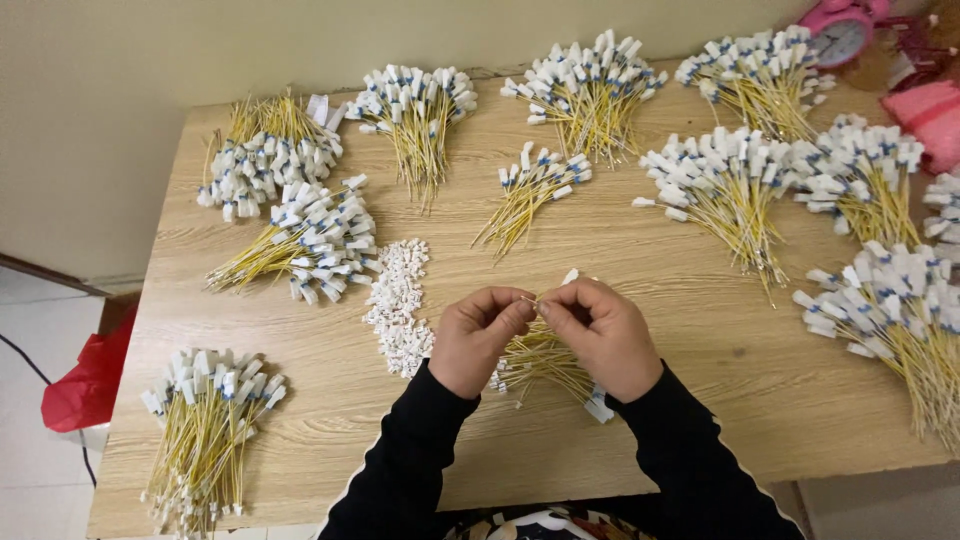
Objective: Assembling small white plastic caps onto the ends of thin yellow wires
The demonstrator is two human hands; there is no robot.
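Head view: left hand (478, 338) and right hand (600, 335) pinched together on one thin yellow wire (529, 299), above a loose wire bundle (545, 362) at the wooden table (700, 400) front edge. Risk: slipped pinch, wire dropped into bundle; white connector pile (398, 305) easily scattered by left wrist.

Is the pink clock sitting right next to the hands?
No, the pink clock sits at the table's far right corner, far from both hands.
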